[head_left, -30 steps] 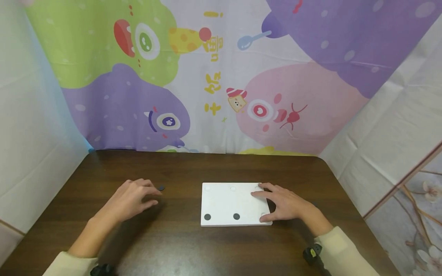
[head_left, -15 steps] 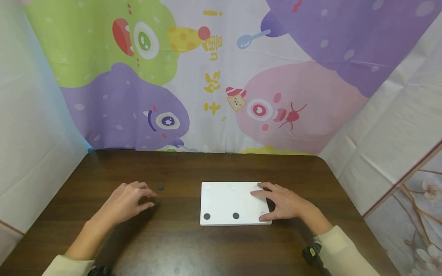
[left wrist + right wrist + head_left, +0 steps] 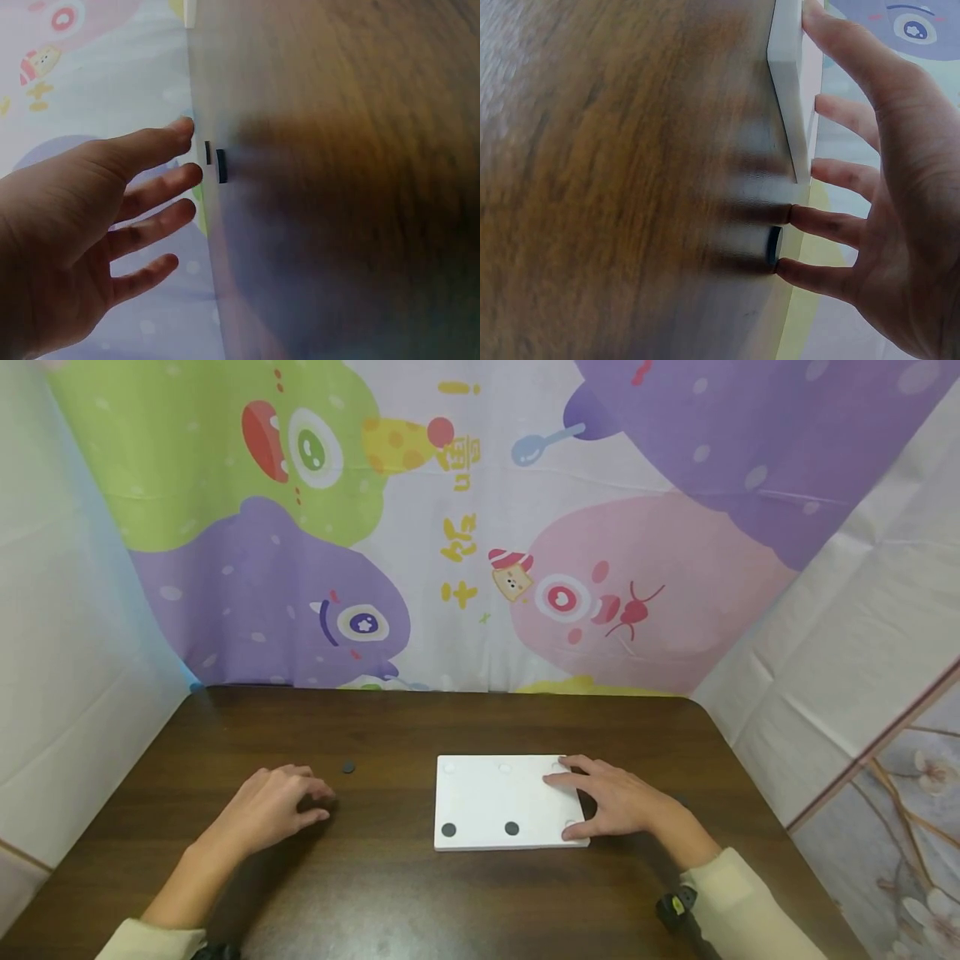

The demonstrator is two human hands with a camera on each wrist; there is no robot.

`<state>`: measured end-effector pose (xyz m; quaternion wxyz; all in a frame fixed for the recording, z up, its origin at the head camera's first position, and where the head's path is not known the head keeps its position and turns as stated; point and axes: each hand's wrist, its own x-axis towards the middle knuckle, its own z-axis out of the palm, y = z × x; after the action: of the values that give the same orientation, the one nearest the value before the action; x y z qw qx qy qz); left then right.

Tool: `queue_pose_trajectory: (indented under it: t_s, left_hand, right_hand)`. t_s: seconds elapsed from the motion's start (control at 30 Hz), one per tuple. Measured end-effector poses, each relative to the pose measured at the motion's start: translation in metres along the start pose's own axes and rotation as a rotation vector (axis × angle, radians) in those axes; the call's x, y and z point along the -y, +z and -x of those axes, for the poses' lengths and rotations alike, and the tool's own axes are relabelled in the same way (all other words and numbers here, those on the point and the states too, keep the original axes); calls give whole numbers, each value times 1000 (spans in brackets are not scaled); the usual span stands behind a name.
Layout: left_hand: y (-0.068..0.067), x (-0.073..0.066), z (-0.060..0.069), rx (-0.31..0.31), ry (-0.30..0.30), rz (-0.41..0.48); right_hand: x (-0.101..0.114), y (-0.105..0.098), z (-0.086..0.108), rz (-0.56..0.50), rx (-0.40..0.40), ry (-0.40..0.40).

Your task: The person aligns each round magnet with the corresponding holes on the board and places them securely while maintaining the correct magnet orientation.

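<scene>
A white rectangular board (image 3: 480, 797) lies on the table, with shallow round recesses along its far edge. Two black discs (image 3: 448, 830) sit along its near edge. The thumb and two fingers of my right hand (image 3: 618, 802) rest spread on the board's right end; the right wrist view shows the other two fingers reaching down beside it. Close to those fingertips is a dark disc (image 3: 775, 246). My left hand (image 3: 272, 810) hovers over the table at left, fingers loosely bent and holding nothing. Beyond its fingertips lies a small dark disc (image 3: 348, 767); the left wrist view shows two such discs (image 3: 222, 166).
The dark wooden table (image 3: 390, 893) carries the board near its middle. A printed cartoon curtain (image 3: 465, 527) hangs behind the far edge. Pale sheets (image 3: 82, 635) close in both sides.
My left hand has drawn back slightly to the left and toward me, away from the small disc, which stays put. My right hand and the board have kept their places.
</scene>
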<state>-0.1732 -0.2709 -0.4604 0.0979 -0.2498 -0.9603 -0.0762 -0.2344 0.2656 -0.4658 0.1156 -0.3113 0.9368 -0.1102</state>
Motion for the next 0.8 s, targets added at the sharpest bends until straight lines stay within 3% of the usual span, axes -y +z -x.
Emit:
queue_pose_trajectory:
  t_s: [0.37,0.8]
  left_hand:
    - [2,3,3,70,-32,-3]
    - [5,6,4,54,-33,11]
  right_hand:
    - [0,0,0,-1,5,-6]
    - [2,-1,-1,-8,12,9]
